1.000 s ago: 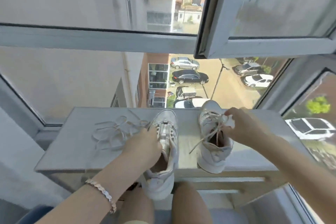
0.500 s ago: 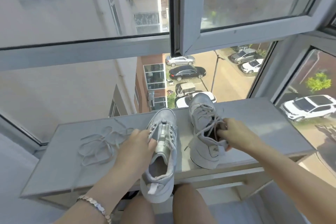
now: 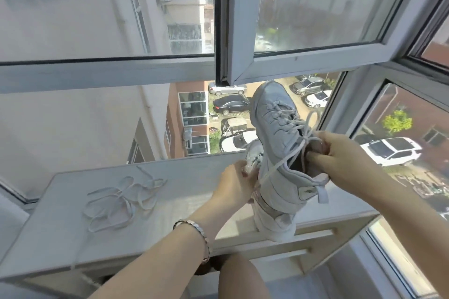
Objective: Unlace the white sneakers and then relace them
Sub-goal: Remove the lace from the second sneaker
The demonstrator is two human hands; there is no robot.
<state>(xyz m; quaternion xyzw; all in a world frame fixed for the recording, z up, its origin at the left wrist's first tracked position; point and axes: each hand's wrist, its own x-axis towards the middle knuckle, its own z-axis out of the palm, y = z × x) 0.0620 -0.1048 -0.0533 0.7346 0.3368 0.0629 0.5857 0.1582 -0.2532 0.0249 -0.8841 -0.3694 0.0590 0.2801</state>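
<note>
The laced white sneaker [image 3: 274, 128] is held in the air, toe pointing up and away, in front of the window [image 3: 233, 31], whose open sash and frames fill the upper view. Below the glass, a pale table [image 3: 182, 189] spans the view, with parked cars visible beyond it.

The unlaced white sneaker [image 3: 274, 224] lies on the table right of centre. Its heel overhangs the near edge and its middle is hidden behind the raised shoe.

Both bare forearms reach forward from the bottom of the view. The right hand [image 3: 340, 155] comes in from the right and grips the raised shoe at its opening. Its fingers are curled round the collar and its thumb lies along the rim, with the lace ends and a loop running out from under the grip. The left hand [image 3: 233, 184] rests on the forward part of the shoe on the table, with its fingers bent round that shoe's side. Its fingertips are partly hidden behind the raised shoe.

A loose lace [image 3: 121, 199] lies in tangled loops on the left of the table, well apart from both shoes. A metal bracelet [image 3: 196, 230] circles the left wrist.

A small patch [image 3: 308, 192] near the raised shoe's heel is too blurred to read.
</note>
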